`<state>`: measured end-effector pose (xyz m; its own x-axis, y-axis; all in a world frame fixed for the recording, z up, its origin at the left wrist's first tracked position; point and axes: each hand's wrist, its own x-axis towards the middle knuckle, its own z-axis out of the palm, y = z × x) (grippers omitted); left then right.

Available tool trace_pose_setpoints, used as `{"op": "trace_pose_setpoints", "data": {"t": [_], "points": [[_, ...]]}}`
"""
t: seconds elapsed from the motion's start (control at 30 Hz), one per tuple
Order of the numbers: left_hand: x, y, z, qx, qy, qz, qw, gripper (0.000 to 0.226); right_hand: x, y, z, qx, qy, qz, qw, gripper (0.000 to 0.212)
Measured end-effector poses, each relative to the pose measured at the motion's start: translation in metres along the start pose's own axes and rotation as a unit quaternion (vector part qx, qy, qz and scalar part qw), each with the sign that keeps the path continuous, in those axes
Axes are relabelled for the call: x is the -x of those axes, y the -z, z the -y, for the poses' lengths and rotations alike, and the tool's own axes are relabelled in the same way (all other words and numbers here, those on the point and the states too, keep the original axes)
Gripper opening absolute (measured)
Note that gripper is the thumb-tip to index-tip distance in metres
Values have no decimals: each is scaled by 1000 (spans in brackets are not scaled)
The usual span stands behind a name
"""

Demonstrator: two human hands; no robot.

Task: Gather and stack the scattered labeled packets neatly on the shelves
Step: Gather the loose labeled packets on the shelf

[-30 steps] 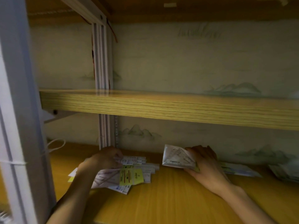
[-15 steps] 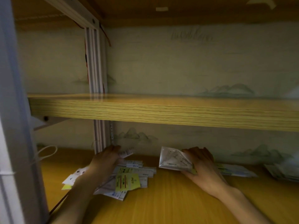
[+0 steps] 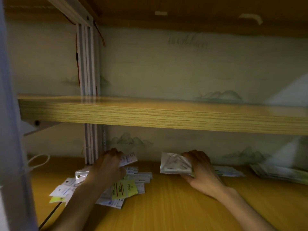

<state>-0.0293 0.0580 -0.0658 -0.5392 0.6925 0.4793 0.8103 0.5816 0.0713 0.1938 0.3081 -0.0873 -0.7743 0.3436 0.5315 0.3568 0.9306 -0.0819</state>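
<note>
White and yellow packets (image 3: 126, 189) lie scattered on the lower shelf (image 3: 175, 205), under my left arm. My left hand (image 3: 108, 165) pinches one white packet (image 3: 128, 158) lifted just above that heap, near the metal post (image 3: 90, 144). My right hand (image 3: 200, 170) grips a silvery packet (image 3: 174, 164) upright on the shelf. More packets form a flat stack (image 3: 226, 170) behind that hand, and another pile (image 3: 280, 172) sits far right.
</note>
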Motion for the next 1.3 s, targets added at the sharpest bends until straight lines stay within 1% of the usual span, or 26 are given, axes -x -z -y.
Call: {"op": "trace_pose_setpoints", "data": {"t": [0.1,0.17,0.27,0.4,0.47,0.53,0.67,0.8,0.87,1.0,1.13,1.3], "points": [[-3,4,-8,10,-33,-4,999,50,6,12,-1,25,-23,-2,999,65],[-4,9,-18,14,-57,-15,998,56,13,20,-7,51,-24,0,998,70],[-5,17,-40,12,-87,-49,995,55,29,32,-25,70,-21,-6,997,70],[-8,21,-95,15,-115,-53,992,53,51,56,-61,88,-8,-24,996,68],[-10,18,-131,22,-120,-50,991,55,62,69,-86,84,0,-18,996,68],[-12,12,-169,22,-125,-52,991,52,74,84,-114,84,4,-9,996,69],[-21,0,-247,9,-132,-75,988,46,93,114,-182,75,-4,26,997,71],[-30,-7,-309,-20,-123,-78,989,43,100,139,-249,49,-49,69,995,69],[-31,-7,-329,-32,-108,-80,990,43,93,145,-279,21,-79,112,990,68],[-30,-16,-352,-39,-107,-64,991,45,76,144,-307,15,-91,190,977,72],[-34,-20,-359,-46,-103,-64,992,47,68,147,-327,12,-99,228,969,77],[-38,-26,-361,-43,-108,-70,991,47,67,138,-357,-15,-142,280,949,79]]}}
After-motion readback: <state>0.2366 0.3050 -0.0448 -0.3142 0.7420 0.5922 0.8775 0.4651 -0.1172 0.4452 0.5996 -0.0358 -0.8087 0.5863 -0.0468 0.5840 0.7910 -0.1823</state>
